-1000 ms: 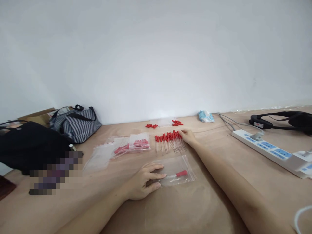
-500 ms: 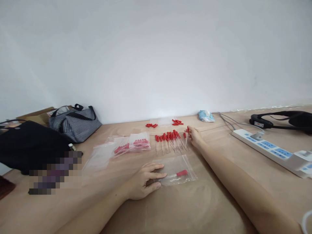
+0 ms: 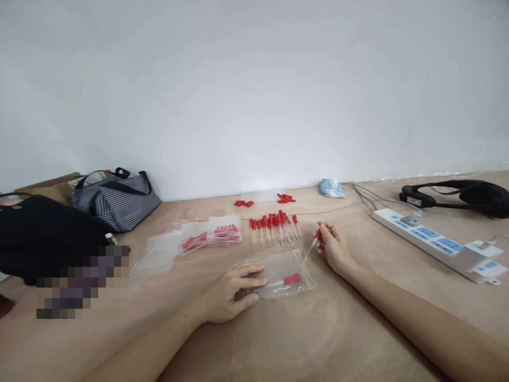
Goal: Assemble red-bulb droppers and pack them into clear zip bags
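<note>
My right hand (image 3: 331, 246) pinches a glass dropper (image 3: 312, 249) by its red bulb, with the clear tube slanting down to the left. The tube's tip is close to the right, open-looking end of a clear zip bag (image 3: 274, 263); I cannot tell if they touch. Inside that bag lies one dropper with a red bulb (image 3: 293, 278). My left hand (image 3: 234, 292) rests with fingers apart on the bag's left part. Beyond the bag, several loose droppers (image 3: 274, 225) lie in a row, bulbs pointing away from me.
Filled zip bags (image 3: 225, 233) are stacked at left. Red bulbs (image 3: 286, 198) and glass tubes (image 3: 265, 197) lie near the wall. A blue tissue pack (image 3: 332, 188), a power strip (image 3: 425, 239) and a black headset (image 3: 457, 196) are at right; a striped bag (image 3: 119, 201) and a black bag (image 3: 51, 239) at left.
My right hand has come back from the row toward the zip bag, bringing a dropper with it. My left hand stays on the bag. The view has shifted slightly.
</note>
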A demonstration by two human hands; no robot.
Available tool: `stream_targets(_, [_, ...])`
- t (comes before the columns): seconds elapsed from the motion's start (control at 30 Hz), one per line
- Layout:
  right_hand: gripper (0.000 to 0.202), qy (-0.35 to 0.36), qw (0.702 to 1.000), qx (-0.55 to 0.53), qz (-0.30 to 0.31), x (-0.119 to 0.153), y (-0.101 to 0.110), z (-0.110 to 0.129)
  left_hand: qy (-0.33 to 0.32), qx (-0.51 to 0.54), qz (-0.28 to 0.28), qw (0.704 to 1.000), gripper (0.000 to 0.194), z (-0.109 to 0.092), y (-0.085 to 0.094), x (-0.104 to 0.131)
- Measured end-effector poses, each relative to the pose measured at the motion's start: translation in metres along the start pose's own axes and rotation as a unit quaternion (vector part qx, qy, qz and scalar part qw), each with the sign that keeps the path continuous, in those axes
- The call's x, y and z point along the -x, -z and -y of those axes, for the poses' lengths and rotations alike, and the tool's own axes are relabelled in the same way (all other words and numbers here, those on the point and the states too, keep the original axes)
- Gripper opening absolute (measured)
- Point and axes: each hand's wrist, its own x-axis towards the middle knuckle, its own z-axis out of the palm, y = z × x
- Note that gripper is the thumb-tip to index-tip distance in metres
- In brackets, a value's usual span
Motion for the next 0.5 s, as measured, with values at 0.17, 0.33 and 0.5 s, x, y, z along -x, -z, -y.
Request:
stream_targets(0.17, [0.044,-0.003,1.0,-0.012,-0.021,0.014,-0.006,0.001,0.006,-0.002,0.0,1.0,0.041,-0.003,0.002,0.0])
stream_targets(0.33, [0.04,-0.046,0.997,-0.037,0.046,0.034,-0.005,0.006,0.009,0.012,-0.022,1.0,0.05,-0.005,0.002,0.0])
stream_targets(0.5, [0.036,-0.105,0.968,0.1,0.207,0.042,-0.004,0.013,0.006,0.018,-0.024,1.0,0.05,-0.004,0.001,0.0])
